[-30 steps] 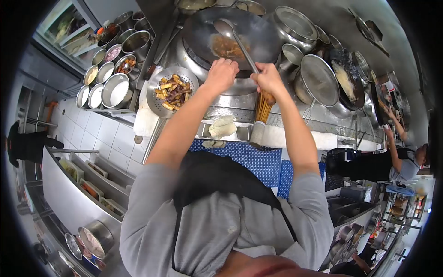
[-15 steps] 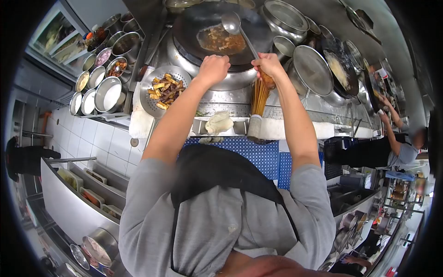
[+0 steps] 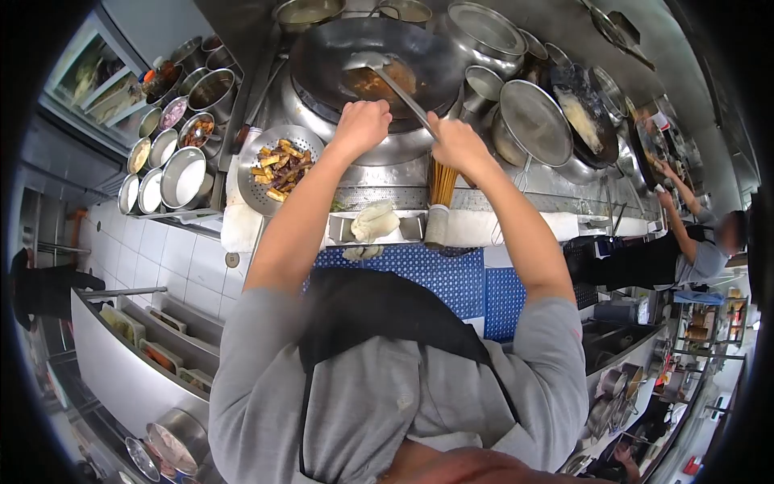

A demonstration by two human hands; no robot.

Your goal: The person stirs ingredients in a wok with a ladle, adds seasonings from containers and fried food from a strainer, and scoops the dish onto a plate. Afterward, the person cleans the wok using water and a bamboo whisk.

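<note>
My right hand (image 3: 458, 145) is closed round the handle of a metal ladle (image 3: 407, 98). The ladle's bowl rests low inside a large dark wok (image 3: 322, 52), tipped over a brown sauce (image 3: 399, 78) with small bits in it. At the wok's near rim, my left hand (image 3: 363, 125) is closed on the edge; its fingertips are hidden. Left of that hand, a perforated strainer (image 3: 251, 181) holds browned eggplant pieces (image 3: 282, 165). A bamboo wok brush (image 3: 442, 185) stands below my right hand, partly covered by it.
A crumpled cloth (image 3: 375, 221) lies in a metal holder at the counter's front. Several steel pots of ingredients, one holding white contents (image 3: 184, 177), stand at left. A mesh strainer (image 3: 536, 121) sits over a pot at right. Farther right, a co-worker (image 3: 645, 258) handles another wok.
The ladle bowl has swung left and down into the wok, and its round face has turned over. My right hand has moved slightly left. The sauce now gathers farther right, while the left hand stays at the rim.
</note>
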